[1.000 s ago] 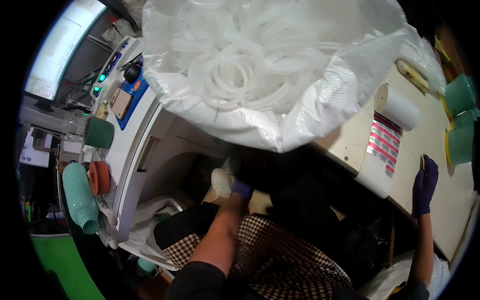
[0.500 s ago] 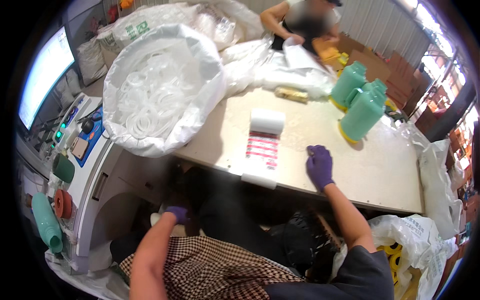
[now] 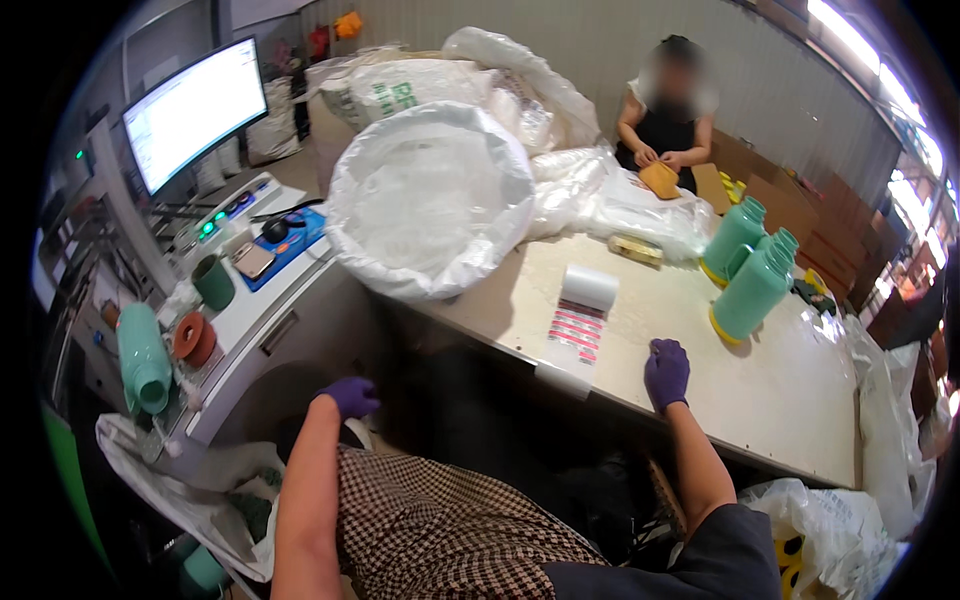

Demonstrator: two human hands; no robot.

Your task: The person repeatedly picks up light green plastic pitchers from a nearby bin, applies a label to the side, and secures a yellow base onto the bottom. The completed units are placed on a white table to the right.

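My left hand [image 3: 350, 397], in a purple glove, hangs in the gap between the side desk and the table. Its fingers are curled together and nothing shows in them. My right hand [image 3: 667, 375], gloved in the same purple, rests closed on the near part of the pale table [image 3: 690, 395]. Left of it lies a roll of labels [image 3: 590, 288]; its red-and-white printed strip [image 3: 574, 333] runs toward me over the table edge. Two green bottle-shaped jugs with yellow bases, one farther back [image 3: 733, 240] and one nearer [image 3: 755, 288], stand beyond my right hand.
A large white sack [image 3: 350, 235] of translucent plastic pieces stands at the table's left end. On the side desk are a monitor [image 3: 198, 112], a phone [image 3: 253, 260] and a green jug [image 3: 143, 355] lying down. Across the table, a person [image 3: 665, 130] handles something orange-yellow.
The view has swung left and up. My left hand has risen from beside a white object; my right hand stays on the table. The person opposite has switched from a white sheet to the orange-yellow thing.
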